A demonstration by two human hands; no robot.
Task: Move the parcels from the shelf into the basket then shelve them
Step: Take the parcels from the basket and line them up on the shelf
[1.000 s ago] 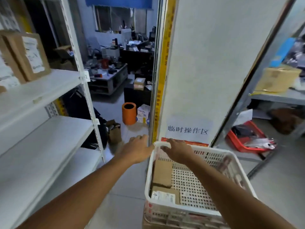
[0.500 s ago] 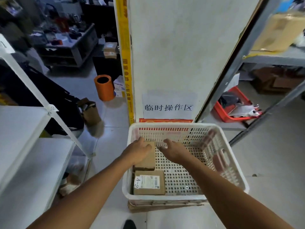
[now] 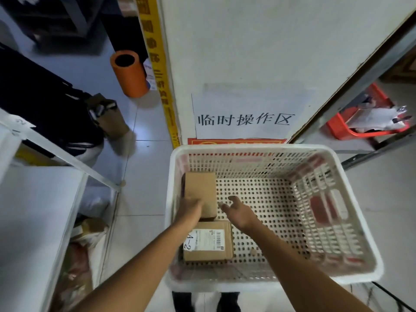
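Both hands are now lower in the basket than half a second ago, when they were hovering near the far parcel's top edge; the view is also tilting further down. Left hand [image 3: 190, 210] is lying on the near end of the plain parcel [image 3: 200, 190], fingers blurred and hidden over the box, so can't tell whether they're curling around it or just pressing flat. Right hand [image 3: 238, 211] is reaching in beside that parcel's right side, fingers spread and relaxed, gripping nothing, tips just short of the cardboard. Plain parcel is sitting in the far-left part of the white basket [image 3: 351, 224], against the left wall. Labelled parcel [image 3: 208, 240] (white sticker, handwritten "A-2", barcode) is lying flat just nearer, touching or nearly touching the plain one, partly crossed by the left forearm. Basket is standing on the floor against a white panel carrying a paper sign [image 3: 244, 118] with printed characters. White shelf [image 3: 33, 212] is showing on the left, its shown level bare. Orange cylinder [image 3: 129, 73] is standing on the tiles beyond, beside a yellow strip [image 3: 162, 86] running up the panel's edge. Red tray [image 3: 364, 115] holding papers is sitting on a low shelf at right.
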